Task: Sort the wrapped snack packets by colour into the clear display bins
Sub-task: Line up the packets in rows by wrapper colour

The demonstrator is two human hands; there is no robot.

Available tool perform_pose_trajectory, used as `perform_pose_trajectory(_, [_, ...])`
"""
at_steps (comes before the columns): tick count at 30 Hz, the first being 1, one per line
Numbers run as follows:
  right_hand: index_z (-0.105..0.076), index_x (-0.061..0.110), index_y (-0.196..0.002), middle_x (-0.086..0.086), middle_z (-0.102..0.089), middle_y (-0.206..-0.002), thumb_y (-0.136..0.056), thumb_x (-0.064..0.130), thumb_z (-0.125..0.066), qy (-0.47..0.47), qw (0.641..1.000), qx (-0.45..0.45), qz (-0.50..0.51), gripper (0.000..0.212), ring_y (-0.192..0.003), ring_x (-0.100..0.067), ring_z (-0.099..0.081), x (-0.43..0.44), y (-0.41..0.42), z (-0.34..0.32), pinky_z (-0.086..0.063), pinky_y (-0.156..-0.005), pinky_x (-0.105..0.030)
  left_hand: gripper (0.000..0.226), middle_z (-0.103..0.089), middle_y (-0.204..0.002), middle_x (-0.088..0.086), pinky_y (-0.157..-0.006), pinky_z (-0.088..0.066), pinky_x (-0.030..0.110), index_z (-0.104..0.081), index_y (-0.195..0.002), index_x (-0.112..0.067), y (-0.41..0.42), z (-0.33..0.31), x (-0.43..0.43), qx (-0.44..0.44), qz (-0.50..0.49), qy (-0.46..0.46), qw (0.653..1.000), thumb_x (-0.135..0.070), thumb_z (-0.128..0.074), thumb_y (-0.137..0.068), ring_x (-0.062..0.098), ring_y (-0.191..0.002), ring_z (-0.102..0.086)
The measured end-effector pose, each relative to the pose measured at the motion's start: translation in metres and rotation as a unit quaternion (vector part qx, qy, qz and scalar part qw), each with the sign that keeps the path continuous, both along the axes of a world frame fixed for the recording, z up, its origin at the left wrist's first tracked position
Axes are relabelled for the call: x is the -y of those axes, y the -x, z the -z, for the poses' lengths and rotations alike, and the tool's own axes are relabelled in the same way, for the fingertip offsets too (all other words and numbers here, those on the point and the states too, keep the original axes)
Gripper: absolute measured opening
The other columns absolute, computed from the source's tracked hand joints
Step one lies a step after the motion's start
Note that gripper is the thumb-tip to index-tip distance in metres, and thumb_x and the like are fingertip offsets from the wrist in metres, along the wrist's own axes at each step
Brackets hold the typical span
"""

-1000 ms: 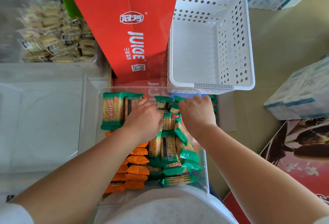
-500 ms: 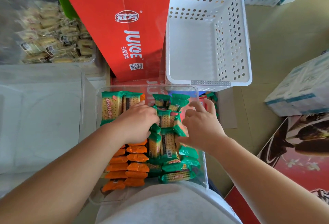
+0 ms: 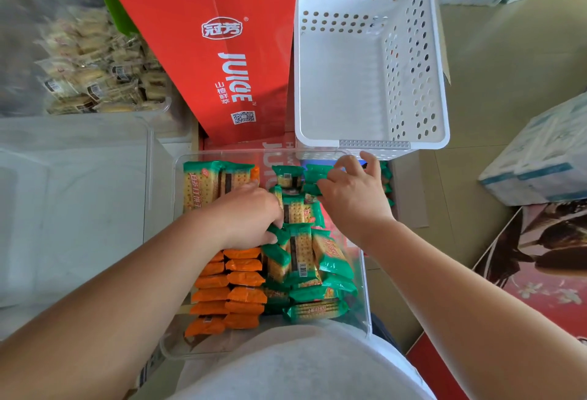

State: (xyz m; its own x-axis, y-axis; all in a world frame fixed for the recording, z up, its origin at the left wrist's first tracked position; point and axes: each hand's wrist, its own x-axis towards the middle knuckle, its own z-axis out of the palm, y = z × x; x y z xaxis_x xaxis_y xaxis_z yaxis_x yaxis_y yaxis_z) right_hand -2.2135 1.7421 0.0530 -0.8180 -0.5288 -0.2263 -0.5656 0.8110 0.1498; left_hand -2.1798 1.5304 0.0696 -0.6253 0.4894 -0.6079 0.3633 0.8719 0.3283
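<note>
Looking down into clear bin (image 3: 367, 288). Orange packets (image 3: 244, 295) stacked in two rows along near left; green cracker packets (image 3: 301, 250) heaped on right and along far side. Left hand (image 3: 251, 220) knuckles-up mid-bin, fingers tucked down among green cracker packets, grip hidden. Right hand (image 3: 355, 201) at far right corner, fingers curled round one green packet (image 3: 314, 177). White perforated basket (image 3: 441, 82) just beyond bin. Red juice carton (image 3: 206, 50) touching basket's left side. Pale wrapped snacks (image 3: 95, 75) far left, blurred.

Olive floor (image 3: 508, 82) — red juice carton (image 3: 206, 56), white perforated basket (image 3: 416, 69).
</note>
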Motion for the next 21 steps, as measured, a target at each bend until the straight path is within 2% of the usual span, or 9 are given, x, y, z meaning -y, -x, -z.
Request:
perform_pose_trajectory(5, [-0.07, 0.025, -0.073, 0.009, -0.057, -0.079, -0.08, 0.02, -0.07, -0.021, 0.999, 0.009, 0.022, 0.008, -0.106, -0.026, -0.045, 0.012, 0.004, -0.002, -0.019, -0.096, -0.048, 0.032, -0.063, -0.128, -0.004, -0.125, -0.004, 0.049, -0.065, -0.127, -0.025, -0.004, 0.003, -0.001, -0.024, 0.019, 0.0, 1.0, -0.038, -0.051, -0.102, 0.023, -0.131, -0.045])
perform_pose_trajectory(8, [-0.064, 0.024, -0.074, 0.01, -0.058, -0.074, -0.078, 0.012, -0.066, -0.023, 0.999, 0.018, 0.028, 0.013, -0.105, -0.024, -0.044, 0.014, 0.003, -0.003, -0.017, -0.092, -0.045, 0.031, -0.066, -0.122, -0.003, -0.125, -0.001, 0.049, -0.063, -0.128, -0.025, -0.008, 0.004, -0.002, -0.034, 0.025, -0.004, 0.999, -0.033, -0.052, -0.1, 0.021, -0.129, -0.048])
perform_pose_trajectory(11, [-0.06, 0.024, -0.068, 0.011, -0.057, -0.063, -0.069, 0.013, -0.074, -0.026, 0.998, 0.007, 0.049, 0.017, -0.098, -0.023, -0.048, 0.013, 0.002, -0.003, -0.02, -0.091, -0.045, 0.033, -0.065, -0.125, -0.003, -0.124, -0.002, 0.046, -0.064, -0.129, -0.024, -0.009, 0.005, -0.002, -0.045, 0.031, -0.016, 0.998, -0.033, -0.058, -0.098, 0.019, -0.129, -0.048])
perform_pose_trajectory(13, [-0.061, 0.024, -0.063, 0.009, -0.051, -0.06, -0.061, 0.014, -0.08, -0.018, 0.999, -0.007, 0.046, 0.021, -0.092, -0.025, -0.049, 0.011, 0.002, 0.002, -0.023, -0.091, -0.045, 0.03, -0.067, -0.118, -0.003, -0.123, -0.014, 0.044, -0.067, -0.123, -0.022, -0.009, 0.002, 0.0, -0.066, 0.008, -0.031, 0.997, -0.037, -0.058, -0.098, 0.019, -0.122, -0.053])
perform_pose_trajectory(14, [-0.062, 0.023, -0.061, 0.008, -0.048, -0.061, -0.058, 0.013, -0.082, -0.011, 0.999, -0.01, 0.044, 0.022, -0.09, -0.026, -0.048, 0.01, 0.002, 0.003, -0.023, -0.091, -0.046, 0.027, -0.068, -0.111, -0.004, -0.12, -0.025, 0.044, -0.068, -0.116, -0.021, -0.008, 0.0, 0.002, -0.087, -0.015, -0.042, 0.995, -0.038, -0.057, -0.098, 0.019, -0.115, -0.055])
perform_pose_trajectory(16, [-0.062, 0.022, -0.057, 0.006, -0.045, -0.061, -0.052, 0.009, -0.082, 0.003, 0.999, -0.018, 0.041, 0.024, -0.087, -0.028, -0.048, 0.008, 0.002, 0.004, -0.025, -0.091, -0.046, 0.023, -0.067, -0.098, -0.004, -0.102, -0.043, 0.044, -0.07, -0.104, -0.019, -0.006, -0.006, 0.008, -0.152, -0.076, -0.072, 0.983, -0.038, -0.058, -0.096, 0.019, -0.101, -0.058])
perform_pose_trajectory(18, [-0.059, 0.021, -0.054, 0.008, -0.042, -0.058, -0.051, 0.005, -0.08, 0.005, 0.999, -0.019, 0.035, 0.026, -0.085, -0.028, -0.048, 0.008, 0.002, 0.003, -0.025, -0.089, -0.046, 0.022, -0.069, -0.095, -0.001, -0.089, -0.049, 0.044, -0.072, -0.103, -0.016, -0.001, -0.009, 0.011, -0.215, -0.138, -0.102, 0.961, -0.034, -0.063, -0.093, 0.023, -0.093, -0.06])
perform_pose_trajectory(21, [-0.052, 0.022, -0.054, 0.009, -0.045, -0.054, -0.053, 0.005, -0.078, 0.001, 0.999, -0.018, 0.029, 0.031, -0.086, -0.028, -0.049, 0.009, 0.001, 0.0, -0.025, -0.089, -0.045, 0.022, -0.072, -0.095, 0.005, -0.083, -0.053, 0.044, -0.074, -0.105, -0.012, 0.009, -0.007, 0.006, -0.259, -0.179, -0.106, 0.943, -0.026, -0.069, -0.09, 0.028, -0.09, -0.064])
